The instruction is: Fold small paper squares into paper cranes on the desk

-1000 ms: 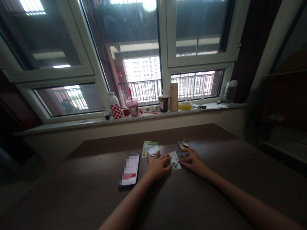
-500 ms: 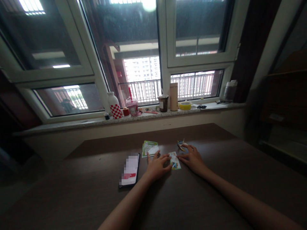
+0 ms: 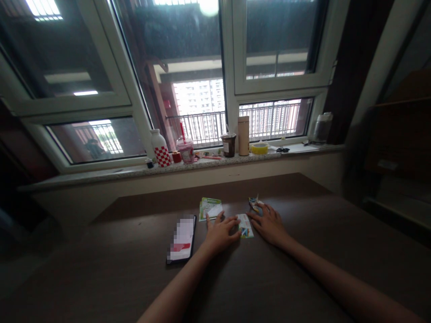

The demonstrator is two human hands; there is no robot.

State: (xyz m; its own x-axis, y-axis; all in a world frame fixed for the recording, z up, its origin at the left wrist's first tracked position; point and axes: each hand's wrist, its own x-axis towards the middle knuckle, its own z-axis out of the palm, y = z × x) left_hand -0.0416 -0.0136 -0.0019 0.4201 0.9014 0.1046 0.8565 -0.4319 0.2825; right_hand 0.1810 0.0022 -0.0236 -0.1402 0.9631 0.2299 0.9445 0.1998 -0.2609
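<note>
Between my hands a small printed card lies flat on the brown table. My left hand rests with fingers spread, its fingertips on the card's left edge. Close to its thumb-side and little fingers are green-and-white printed sheets, partly covered by a white piece. My right hand lies low on the table with fingers apart, at the card's right edge. Just beyond its fingers sits a small crumpled, colourful piece, whose kind I cannot make out.
A phone lies left of my left forearm. Along the windowsill stand a checkered bottle, a pink drink cup, a dark drink cup, a tan flask, yellow tape and black scissors.
My right hand has shifted slightly, its fingers now a little higher beside the card. My left hand, the card and the other things look unchanged.
</note>
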